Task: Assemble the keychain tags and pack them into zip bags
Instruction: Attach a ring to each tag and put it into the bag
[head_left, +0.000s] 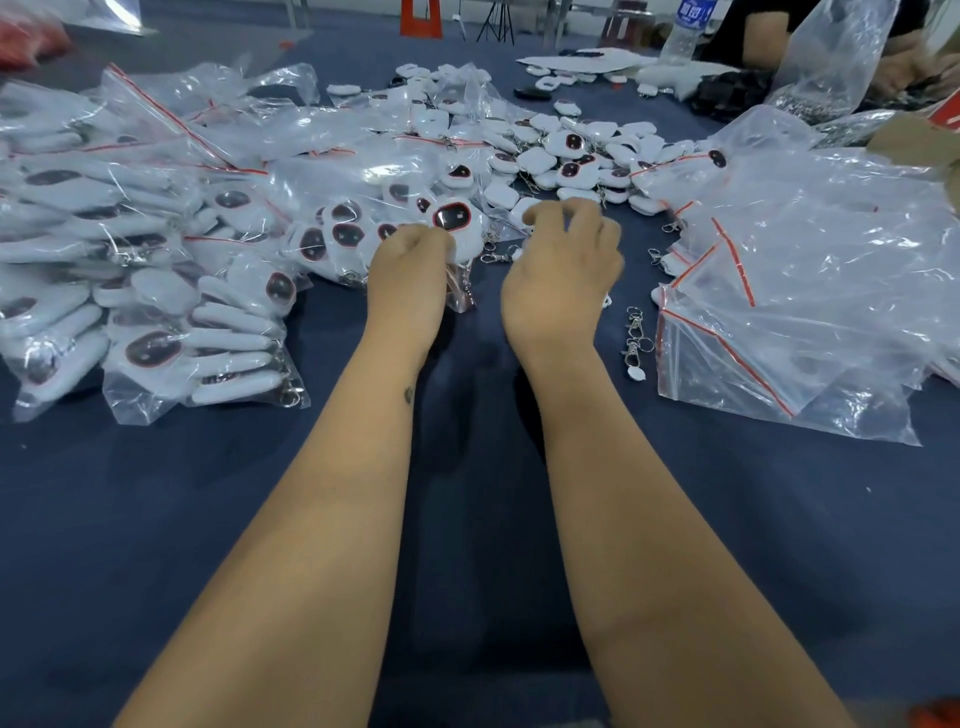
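Both arms stretched out over the dark blue table (208, 509). Left hand (410, 270) gripping a small zip bag (462, 291) with a white keychain tag (453, 217) sticking up at the top. Right hand (563, 270) fingers curled, blurry, can't tell the grip. Packed bags (150, 332) piled left, empty zip bags (800, 291) right, loose tags (566, 150) further back.

Water bottle (687, 32) far right on blue tablecloth (156, 519), w/ orange stand (421, 18) beyond table edge.
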